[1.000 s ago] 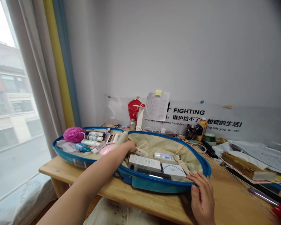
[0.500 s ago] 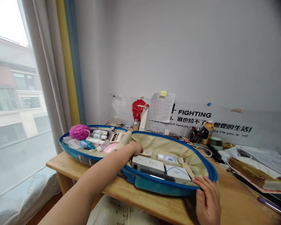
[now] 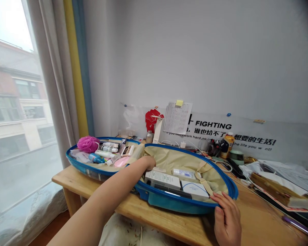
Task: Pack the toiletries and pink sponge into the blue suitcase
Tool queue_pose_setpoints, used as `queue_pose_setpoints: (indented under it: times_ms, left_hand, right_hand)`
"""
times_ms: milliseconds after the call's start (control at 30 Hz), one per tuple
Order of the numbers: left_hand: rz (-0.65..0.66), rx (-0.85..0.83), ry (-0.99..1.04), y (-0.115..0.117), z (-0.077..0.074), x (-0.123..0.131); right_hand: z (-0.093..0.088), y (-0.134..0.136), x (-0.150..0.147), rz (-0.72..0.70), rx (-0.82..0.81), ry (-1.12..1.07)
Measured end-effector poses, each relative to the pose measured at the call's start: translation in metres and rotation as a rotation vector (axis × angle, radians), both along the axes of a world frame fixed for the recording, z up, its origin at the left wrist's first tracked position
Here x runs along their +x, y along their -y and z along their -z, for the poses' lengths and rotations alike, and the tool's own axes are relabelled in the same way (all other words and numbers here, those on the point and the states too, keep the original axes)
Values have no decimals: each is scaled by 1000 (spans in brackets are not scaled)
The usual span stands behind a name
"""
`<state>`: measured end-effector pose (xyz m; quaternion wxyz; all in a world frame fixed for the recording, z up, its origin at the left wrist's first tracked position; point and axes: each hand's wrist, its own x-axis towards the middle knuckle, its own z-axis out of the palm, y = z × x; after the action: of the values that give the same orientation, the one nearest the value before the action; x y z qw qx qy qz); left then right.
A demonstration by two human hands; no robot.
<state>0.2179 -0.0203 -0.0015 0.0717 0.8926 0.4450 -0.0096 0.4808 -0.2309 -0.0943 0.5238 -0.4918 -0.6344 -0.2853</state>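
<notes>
A blue suitcase (image 3: 177, 203) with a beige lining lies opened out on a wooden desk (image 3: 123, 212). My left hand (image 3: 149, 162) reaches into its right half near the middle divide, its fingers hidden. Beside it lie a beige strap end (image 3: 159, 169), a white box (image 3: 162, 178) and a dark box (image 3: 164, 189). A blue-and-white box (image 3: 194, 189) and a white tube (image 3: 183, 173) rest further right. My right hand (image 3: 228, 213) grips the suitcase's near right rim, fingers over the edge, thumb outside, by another beige strap (image 3: 207, 186).
In the left half are a pink bath puff (image 3: 87, 144), a blue bottle (image 3: 95, 158), cotton swabs (image 3: 127, 150) and several tubes. Behind stand a white lamp (image 3: 157, 131) and an orange-capped bottle (image 3: 227, 143). Papers and a brown pouch (image 3: 279, 188) lie at right.
My left hand has moved slightly left and down, its fingers now lower in the suitcase and less visible. My right hand stays on the rim.
</notes>
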Motion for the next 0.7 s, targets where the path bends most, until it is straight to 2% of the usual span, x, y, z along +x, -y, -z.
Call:
queue_pose_setpoints:
  times_ms: [100, 167, 233, 300, 400, 500, 600, 700]
  left_hand:
    - [-87, 154, 78, 1, -18, -8]
    - [-180, 276, 138, -2, -34, -23]
    - [-301, 366, 162, -8, -47, -48]
    - [-421, 399, 134, -13, -53, -80]
    - [-526, 361, 21, -13, -48, -131]
    - [-540, 292, -104, -7, -36, -168]
    - [-525, 248, -182, -4, -27, -184]
    - [-513, 243, -213, -7, -25, -185]
  right_hand:
    - [-1, 1, -1, -1, 3, 12]
    - [-2, 1, -1, -2, 2, 19]
    - [-2, 1, -1, -2, 1, 16]
    - [-2, 1, -1, -1, -2, 7]
    - [-2, 0, -2, -1, 9, -5]
    - [-2, 0, -3, -2, 14, -8]
    - [-3, 0, -3, 4, 4, -10]
    - [-3, 1, -3, 10, -8, -13]
